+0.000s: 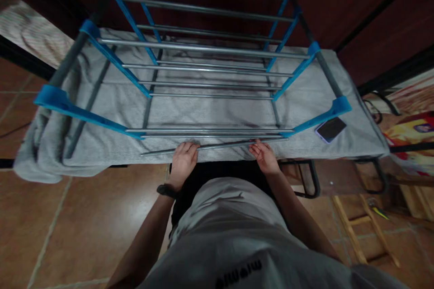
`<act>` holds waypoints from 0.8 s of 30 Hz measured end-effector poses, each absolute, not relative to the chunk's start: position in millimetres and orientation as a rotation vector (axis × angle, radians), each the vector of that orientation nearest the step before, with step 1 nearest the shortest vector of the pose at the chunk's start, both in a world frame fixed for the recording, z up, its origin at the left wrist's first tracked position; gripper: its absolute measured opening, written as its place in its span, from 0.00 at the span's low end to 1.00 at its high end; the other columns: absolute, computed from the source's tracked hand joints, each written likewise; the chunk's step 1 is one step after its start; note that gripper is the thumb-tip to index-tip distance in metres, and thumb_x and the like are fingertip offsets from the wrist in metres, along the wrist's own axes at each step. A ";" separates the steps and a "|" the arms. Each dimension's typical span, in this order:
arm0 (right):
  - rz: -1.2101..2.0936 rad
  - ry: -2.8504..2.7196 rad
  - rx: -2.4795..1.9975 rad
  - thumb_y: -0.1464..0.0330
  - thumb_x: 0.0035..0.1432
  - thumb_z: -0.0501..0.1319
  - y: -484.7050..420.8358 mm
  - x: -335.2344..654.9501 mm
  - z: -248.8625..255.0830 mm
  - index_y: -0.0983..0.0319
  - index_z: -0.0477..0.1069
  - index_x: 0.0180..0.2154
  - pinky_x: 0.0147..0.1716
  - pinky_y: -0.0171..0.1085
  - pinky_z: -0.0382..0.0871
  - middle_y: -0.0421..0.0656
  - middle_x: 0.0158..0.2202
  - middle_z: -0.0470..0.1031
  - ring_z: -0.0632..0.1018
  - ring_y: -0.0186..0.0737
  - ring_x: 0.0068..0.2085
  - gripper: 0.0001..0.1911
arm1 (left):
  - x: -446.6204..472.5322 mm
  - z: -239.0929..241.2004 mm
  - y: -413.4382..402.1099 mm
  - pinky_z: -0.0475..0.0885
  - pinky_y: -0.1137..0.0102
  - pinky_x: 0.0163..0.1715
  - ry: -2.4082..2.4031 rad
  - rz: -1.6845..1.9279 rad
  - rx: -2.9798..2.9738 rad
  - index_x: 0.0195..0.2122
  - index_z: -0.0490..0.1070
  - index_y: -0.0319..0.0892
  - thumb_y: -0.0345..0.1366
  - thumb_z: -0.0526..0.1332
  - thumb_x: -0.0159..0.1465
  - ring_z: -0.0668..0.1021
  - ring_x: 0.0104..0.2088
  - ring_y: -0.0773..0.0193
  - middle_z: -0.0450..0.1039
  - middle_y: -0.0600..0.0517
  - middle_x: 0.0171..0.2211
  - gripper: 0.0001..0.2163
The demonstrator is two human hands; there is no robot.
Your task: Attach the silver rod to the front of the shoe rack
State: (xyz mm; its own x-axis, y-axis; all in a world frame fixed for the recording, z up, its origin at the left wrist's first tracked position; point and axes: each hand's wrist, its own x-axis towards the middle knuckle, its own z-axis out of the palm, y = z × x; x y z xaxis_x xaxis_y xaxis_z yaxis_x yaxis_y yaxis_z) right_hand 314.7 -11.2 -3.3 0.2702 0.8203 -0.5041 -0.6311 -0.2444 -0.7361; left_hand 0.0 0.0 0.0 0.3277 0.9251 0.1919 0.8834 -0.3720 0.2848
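A rack of grey metal rods and blue plastic side bars [111, 58] stands on a table covered by a grey cloth [352, 95]. A loose metal rod [220, 146] lies slanted along the cloth's near edge, just below the rack's lowest rail [210, 132]. My left hand [183, 162], with a dark watch on the wrist, has its fingers curled over the rod left of centre. My right hand [264, 156] grips the same rod further to the right, fingers wrapped round it.
A dark phone [330, 129] lies on the cloth by the rack's near right blue corner. Brown tiled floor [84, 230] spreads to the left. A wooden ladder-like frame [369, 235] and black metal chair tubes [313, 180] are at the lower right.
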 end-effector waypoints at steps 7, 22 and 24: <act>1.376 -0.201 -1.201 0.66 0.44 0.76 -10.9 314.8 -3.7 0.58 0.68 0.26 0.32 0.34 0.80 0.36 0.27 0.79 0.82 0.36 0.32 0.16 | -0.9 -1.1 -0.3 0.68 0.58 0.48 1.670 0.503 2.444 0.47 0.74 0.44 0.35 0.51 0.69 0.73 0.45 0.52 0.74 0.45 0.41 0.13; 1.380 -0.199 -1.187 0.66 0.43 0.76 -10.8 314.7 -3.2 0.58 0.68 0.26 0.31 0.34 0.79 0.35 0.27 0.79 0.81 0.35 0.31 0.16 | 0.7 3.1 0.0 0.67 0.58 0.48 1.665 0.499 2.432 0.47 0.74 0.43 0.35 0.51 0.69 0.72 0.45 0.52 0.74 0.44 0.41 0.13; 1.383 -0.200 -1.182 0.66 0.43 0.76 -10.8 315.0 -3.8 0.58 0.68 0.26 0.31 0.34 0.79 0.36 0.27 0.79 0.81 0.35 0.31 0.16 | 0.1 1.9 0.1 0.68 0.58 0.48 1.662 0.494 2.441 0.47 0.74 0.43 0.36 0.51 0.69 0.72 0.45 0.51 0.74 0.44 0.41 0.14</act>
